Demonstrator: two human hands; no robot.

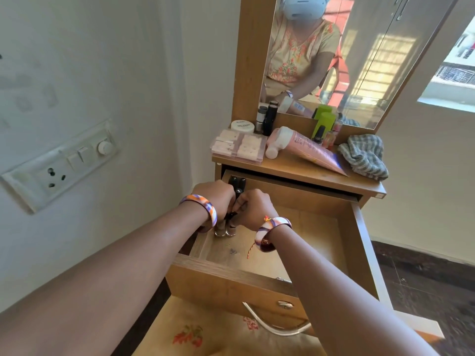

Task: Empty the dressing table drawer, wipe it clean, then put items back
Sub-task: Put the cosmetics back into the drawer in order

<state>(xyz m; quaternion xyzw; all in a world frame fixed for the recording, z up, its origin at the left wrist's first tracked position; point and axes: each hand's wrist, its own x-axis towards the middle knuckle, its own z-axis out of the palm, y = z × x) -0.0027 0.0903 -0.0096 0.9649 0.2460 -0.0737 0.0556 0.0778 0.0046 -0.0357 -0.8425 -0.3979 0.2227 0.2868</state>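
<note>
Frame centre: left hand (214, 197) and right hand (253, 208) both grip several dark-capped bottles (237, 186) inside one open drawer (321, 227); exact count obscured. One checked cloth (365, 156) upper right.

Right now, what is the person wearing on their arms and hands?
Both forearms are bare, with no sleeves showing. The left hand has a wide bangle at the wrist, swirled in orange, purple and white. The right hand has a matching bangle, plus a thin red and yellow thread tied at the wrist, with a loose end hanging down. No gloves.
</note>
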